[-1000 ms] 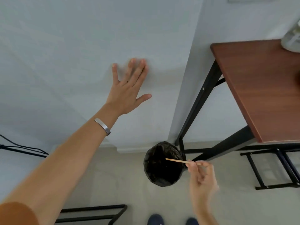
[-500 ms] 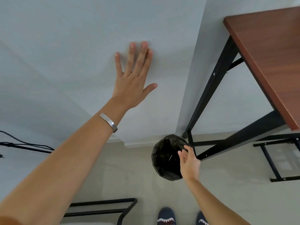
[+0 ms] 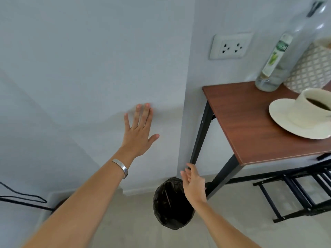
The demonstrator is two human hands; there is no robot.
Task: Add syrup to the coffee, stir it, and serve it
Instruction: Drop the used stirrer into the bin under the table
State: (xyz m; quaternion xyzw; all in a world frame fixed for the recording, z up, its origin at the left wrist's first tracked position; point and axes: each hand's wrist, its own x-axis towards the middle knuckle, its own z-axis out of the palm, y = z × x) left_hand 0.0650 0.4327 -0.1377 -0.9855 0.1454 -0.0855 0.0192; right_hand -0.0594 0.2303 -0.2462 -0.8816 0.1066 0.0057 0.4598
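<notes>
A white cup of dark coffee stands on a white saucer at the right of the brown table. Behind it stands a clear syrup bottle with a green label. My left hand lies flat against the white wall, fingers spread. My right hand hangs open and empty above a bin lined with a black bag. A thin wooden stir stick lies inside the bin.
A patterned container stands behind the cup. A wall socket is above the table's left end. Black table legs and a black rack are on the floor at right. Cables run along the left.
My right hand has let go of the wooden stick, which now lies in the bin, and has risen open. The view has tilted up, bringing the cup and bottle into sight.
</notes>
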